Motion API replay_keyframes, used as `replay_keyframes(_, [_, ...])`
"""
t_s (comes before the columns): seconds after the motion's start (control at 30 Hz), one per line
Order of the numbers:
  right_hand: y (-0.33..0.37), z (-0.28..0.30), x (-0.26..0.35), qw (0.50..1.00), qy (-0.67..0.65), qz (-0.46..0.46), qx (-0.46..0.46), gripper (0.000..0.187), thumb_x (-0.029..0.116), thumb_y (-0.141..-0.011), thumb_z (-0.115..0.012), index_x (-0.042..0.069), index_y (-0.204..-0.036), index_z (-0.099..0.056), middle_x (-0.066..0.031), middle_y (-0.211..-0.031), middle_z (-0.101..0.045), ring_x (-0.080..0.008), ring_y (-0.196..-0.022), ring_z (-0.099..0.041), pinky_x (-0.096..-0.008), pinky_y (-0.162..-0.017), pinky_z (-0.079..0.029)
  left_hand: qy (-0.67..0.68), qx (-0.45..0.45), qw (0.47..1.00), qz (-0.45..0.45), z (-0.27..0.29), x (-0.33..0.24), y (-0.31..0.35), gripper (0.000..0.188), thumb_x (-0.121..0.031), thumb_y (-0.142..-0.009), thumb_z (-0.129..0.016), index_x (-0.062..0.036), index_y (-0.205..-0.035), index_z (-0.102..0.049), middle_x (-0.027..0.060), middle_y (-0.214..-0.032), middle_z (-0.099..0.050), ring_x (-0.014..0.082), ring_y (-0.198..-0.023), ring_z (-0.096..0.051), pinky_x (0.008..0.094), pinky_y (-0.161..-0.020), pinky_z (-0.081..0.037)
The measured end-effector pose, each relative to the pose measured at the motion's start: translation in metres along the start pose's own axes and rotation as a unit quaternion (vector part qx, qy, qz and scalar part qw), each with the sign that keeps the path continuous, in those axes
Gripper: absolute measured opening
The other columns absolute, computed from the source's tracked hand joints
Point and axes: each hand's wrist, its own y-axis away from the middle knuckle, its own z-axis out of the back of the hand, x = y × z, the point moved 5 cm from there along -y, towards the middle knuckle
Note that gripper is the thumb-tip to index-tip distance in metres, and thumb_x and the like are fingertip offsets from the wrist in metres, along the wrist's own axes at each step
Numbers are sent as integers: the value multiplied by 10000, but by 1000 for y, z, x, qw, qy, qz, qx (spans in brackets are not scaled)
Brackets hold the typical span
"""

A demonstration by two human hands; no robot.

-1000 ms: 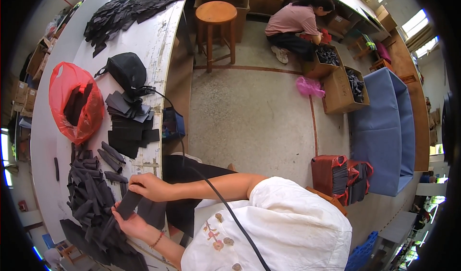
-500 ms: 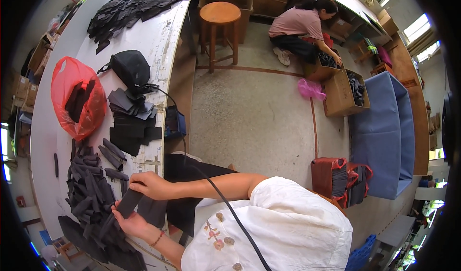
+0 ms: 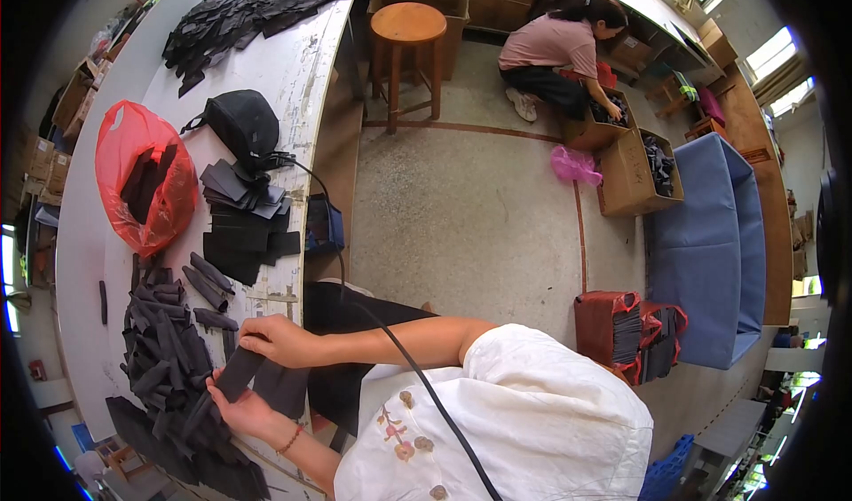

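Observation:
Between my two hands is a flat black fabric strip (image 3: 238,373). My right hand (image 3: 277,341) pinches its upper end, fingers closed. My left hand (image 3: 244,410), with a thin red bracelet at the wrist, grips the lower end from beneath. Right beside the hands on the white table (image 3: 311,84) lies a heap of rolled or folded black strips (image 3: 164,350). A few separate rolled pieces (image 3: 206,286) lie just beyond it. Another dark flat piece (image 3: 282,389) is partly hidden behind my right hand and wrist.
On the table are a red plastic bag (image 3: 115,177) with dark pieces, a black cap-like item (image 3: 241,126), stacked black pieces (image 3: 244,248) and a far pile (image 3: 240,26). A cable (image 3: 399,350) crosses my arm. A co-worker (image 3: 555,44) crouches by cardboard boxes (image 3: 626,190); a stool (image 3: 408,23) stands near.
My hands and the strip stay almost exactly where they were. The co-worker's hand has shifted slightly left over the box of dark pieces.

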Motion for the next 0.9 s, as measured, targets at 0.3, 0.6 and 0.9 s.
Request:
replay_keyframes(0.3, [-7,6,10,999,5,-47,-5,174,137,-906,-609,-32,-925,-648,-92,-760,-644,-142,-727,-579,-310,-683,-476,-38,23,998,-41,-30,-22,18,250,-152,-925,-604,46,-1078,-610,145,-960,-650,252,-910,-618,408,-858,-491])
replay_keyframes(0.6, [-25,-6,13,997,38,-59,40,135,97,-905,-648,-16,-978,-661,3,-803,-613,-55,-732,-531,-212,-661,-430,-216,-2,970,-113,-2,-50,19,182,-123,-856,-716,-33,-1013,-699,-26,-846,-656,13,-718,-543,160,-598,-410])
replay_keyframes(0.9, [11,-8,-50,975,202,-72,54,112,101,-888,-671,3,-927,-634,17,-753,-581,-58,-665,-511,-217,-625,-427,-383,-45,917,-104,67,0,26,142,-106,-817,-730,-13,-917,-691,33,-812,-667,88,-658,-574,248,-635,-475])
